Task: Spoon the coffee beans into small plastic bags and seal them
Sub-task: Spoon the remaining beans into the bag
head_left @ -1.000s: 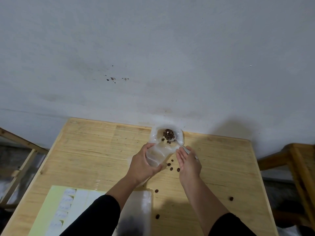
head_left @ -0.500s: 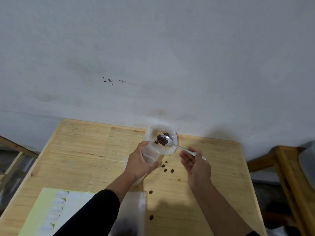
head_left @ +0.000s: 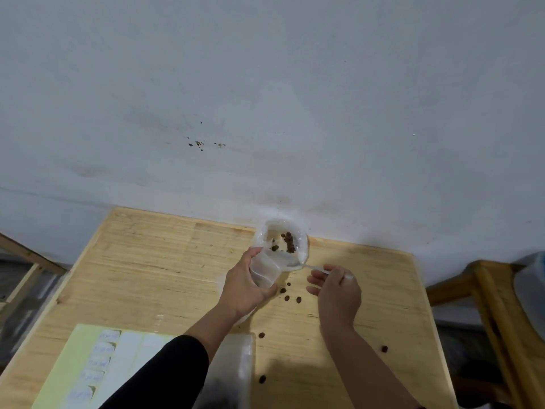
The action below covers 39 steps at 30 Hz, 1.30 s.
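Grey-white wall (head_left: 265, 98) fills the upper two thirds of the frame, marked by a few dark specks left of centre, and below it a pale wooden surface (head_left: 165, 261) spreads across the lower part. At the surface's far edge, just above centre, the left hand (head_left: 244, 284) curls its grip round the lower body of a small clear plastic bag (head_left: 267, 268), holding it tilted with its mouth wide and facing the camera. Inside the bag, toward its upper right, sits a cluster of dark coffee beans (head_left: 288, 242). Just right of the bag, the right hand (head_left: 336, 290) pinches the handle of a metal spoon (head_left: 317, 269) between thumb and fingertips, the other fingers relaxed and extended; the spoon's bowl end reaches into the bag's lower right rim, though the bowl itself is hard to make out through the plastic. Loose beans (head_left: 290, 296) lie scattered on the surface between and below the two hands, with more toward the lower right. At the lower left lies a pale yellow sheet of white labels (head_left: 97, 367), partly covered by the black sleeve (head_left: 165, 376) of the left arm. Beside the sleeve, at the bottom centre, is another clear plastic bag (head_left: 236, 370) with something dark inside. Wooden furniture frames (head_left: 495, 305) stand at the right and left edges.
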### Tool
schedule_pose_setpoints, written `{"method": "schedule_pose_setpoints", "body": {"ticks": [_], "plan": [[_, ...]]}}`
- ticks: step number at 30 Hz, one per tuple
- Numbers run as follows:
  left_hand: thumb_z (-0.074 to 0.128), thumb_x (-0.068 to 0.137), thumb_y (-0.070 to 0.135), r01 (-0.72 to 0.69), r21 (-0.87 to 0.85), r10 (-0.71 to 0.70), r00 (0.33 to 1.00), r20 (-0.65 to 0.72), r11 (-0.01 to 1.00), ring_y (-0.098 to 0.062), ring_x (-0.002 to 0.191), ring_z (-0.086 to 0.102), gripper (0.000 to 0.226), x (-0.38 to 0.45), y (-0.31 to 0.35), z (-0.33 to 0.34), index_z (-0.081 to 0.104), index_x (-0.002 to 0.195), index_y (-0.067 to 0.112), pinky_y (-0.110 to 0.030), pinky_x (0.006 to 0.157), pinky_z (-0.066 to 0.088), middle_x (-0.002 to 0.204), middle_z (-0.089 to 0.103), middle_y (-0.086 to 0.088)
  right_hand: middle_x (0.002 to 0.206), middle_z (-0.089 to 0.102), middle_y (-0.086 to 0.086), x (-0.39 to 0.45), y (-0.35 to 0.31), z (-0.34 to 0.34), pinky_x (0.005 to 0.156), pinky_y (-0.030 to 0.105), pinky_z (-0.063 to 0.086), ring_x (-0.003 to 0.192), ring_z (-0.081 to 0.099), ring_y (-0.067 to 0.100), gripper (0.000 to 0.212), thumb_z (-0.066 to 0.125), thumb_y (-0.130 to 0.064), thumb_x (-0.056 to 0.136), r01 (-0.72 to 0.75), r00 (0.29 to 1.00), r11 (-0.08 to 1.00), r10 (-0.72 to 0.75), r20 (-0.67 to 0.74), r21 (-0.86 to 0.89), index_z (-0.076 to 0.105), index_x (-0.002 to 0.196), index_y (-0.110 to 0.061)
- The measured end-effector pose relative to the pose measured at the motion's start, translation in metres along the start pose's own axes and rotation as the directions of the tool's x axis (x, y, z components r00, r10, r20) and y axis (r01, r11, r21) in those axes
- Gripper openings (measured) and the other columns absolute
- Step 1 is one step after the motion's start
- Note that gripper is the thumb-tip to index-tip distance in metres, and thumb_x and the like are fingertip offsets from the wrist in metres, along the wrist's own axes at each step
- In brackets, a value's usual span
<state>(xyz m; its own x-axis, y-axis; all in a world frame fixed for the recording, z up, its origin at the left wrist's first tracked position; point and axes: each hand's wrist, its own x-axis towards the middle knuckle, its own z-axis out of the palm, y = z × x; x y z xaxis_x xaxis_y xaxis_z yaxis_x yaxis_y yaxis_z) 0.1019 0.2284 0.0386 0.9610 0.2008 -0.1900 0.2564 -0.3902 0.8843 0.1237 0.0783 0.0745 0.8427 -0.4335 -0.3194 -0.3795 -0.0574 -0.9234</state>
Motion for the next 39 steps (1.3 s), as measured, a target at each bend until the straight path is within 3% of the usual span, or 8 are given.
{"method": "schedule_pose_setpoints", "body": {"ticks": [6,9,13,15,17,20,26,39], "plan": [[0.083,0.064,0.034,-0.006,-0.001,0.007,0.999,0.044,1.000,0.023,0.089,0.043,0.079,-0.010,-0.002,0.001,0.040,0.130,0.030,0.006,0.071,0.032,0.103,0.047,0.029,0.070,0.066,0.011,0.010,0.012,0.021,0.067,0.036,0.056,0.063,0.067,0.023,0.034,0.033,-0.006,0.095,-0.266,0.956,0.954,0.279,-0.091,0.138,0.053,0.068,-0.009],[0.083,0.064,0.038,-0.006,0.013,0.006,0.999,0.045,1.000,0.018,0.094,0.045,0.081,-0.012,-0.004,-0.001,0.041,0.132,0.028,0.004,0.075,0.033,0.108,0.049,0.024,0.076,0.065,0.017,0.020,0.009,0.031,0.061,0.031,0.052,0.060,0.063,0.024,0.034,0.035,0.001,0.095,-0.367,0.895,0.878,0.423,-0.141,0.307,0.051,0.065,-0.005],[0.082,0.062,0.041,0.004,0.010,-0.004,0.999,0.039,1.000,0.000,0.103,0.053,0.082,-0.012,-0.004,-0.004,0.041,0.132,0.031,-0.005,0.082,0.038,0.115,0.052,0.020,0.101,0.066,0.023,0.030,0.018,0.033,0.059,0.024,0.052,0.088,0.067,0.030,0.023,0.036,-0.003,0.096,-0.452,0.851,0.784,0.522,-0.058,0.426,0.057,0.095,0.006],[0.083,0.062,0.039,-0.006,0.024,0.005,0.999,0.038,1.000,-0.003,0.108,0.053,0.082,-0.012,-0.005,-0.005,0.041,0.132,0.031,-0.007,0.087,0.038,0.117,0.051,0.022,0.120,0.061,0.017,0.030,0.024,0.032,0.056,0.016,0.052,0.108,0.061,0.027,0.032,0.034,-0.010,0.098,-0.516,0.845,0.741,0.523,0.113,0.429,0.051,0.122,0.002],[0.083,0.063,0.036,-0.013,0.031,0.012,0.999,0.036,0.999,0.001,0.113,0.048,0.081,-0.012,-0.007,-0.005,0.042,0.132,0.029,-0.005,0.090,0.035,0.118,0.047,0.027,0.126,0.059,0.014,0.034,0.027,0.032,0.048,0.012,0.050,0.102,0.063,0.021,0.036,0.030,-0.014,0.099,-0.526,0.842,0.721,0.517,0.155,0.452,0.047,0.129,-0.001],[0.083,0.064,0.033,0.000,0.044,-0.002,0.999,0.041,0.999,0.004,0.116,0.042,0.081,-0.011,-0.010,-0.004,0.041,0.133,0.028,0.001,0.089,0.029,0.122,0.044,0.025,0.109,0.067,0.018,0.035,0.025,0.036,0.060,0.022,0.054,0.077,0.067,0.018,0.026,0.035,-0.016,0.100,-0.483,0.832,0.674,0.553,0.052,0.558,0.057,0.104,-0.002],[0.082,0.067,0.030,0.048,0.067,-0.049,0.999,0.021,0.997,-0.001,0.099,0.046,0.082,-0.005,-0.009,0.000,0.038,0.136,0.027,0.004,0.072,0.033,0.107,0.046,0.021,0.100,0.063,0.025,0.027,0.026,0.033,0.082,0.032,0.052,0.091,0.066,0.028,0.029,0.035,-0.015,0.101,-0.421,0.894,0.737,0.437,0.103,0.528,0.057,0.086,-0.002],[0.083,0.064,0.032,0.077,0.004,-0.078,0.997,0.006,0.997,-0.009,0.099,0.051,0.086,0.001,-0.010,0.006,0.036,0.136,0.032,-0.014,0.082,0.040,0.110,0.050,0.012,0.085,0.068,0.020,0.019,0.000,-0.005,0.051,0.022,0.057,0.068,0.068,0.023,0.030,0.040,-0.021,0.099,-0.377,0.926,0.804,0.332,0.179,0.460,0.061,0.094,-0.001]]}}
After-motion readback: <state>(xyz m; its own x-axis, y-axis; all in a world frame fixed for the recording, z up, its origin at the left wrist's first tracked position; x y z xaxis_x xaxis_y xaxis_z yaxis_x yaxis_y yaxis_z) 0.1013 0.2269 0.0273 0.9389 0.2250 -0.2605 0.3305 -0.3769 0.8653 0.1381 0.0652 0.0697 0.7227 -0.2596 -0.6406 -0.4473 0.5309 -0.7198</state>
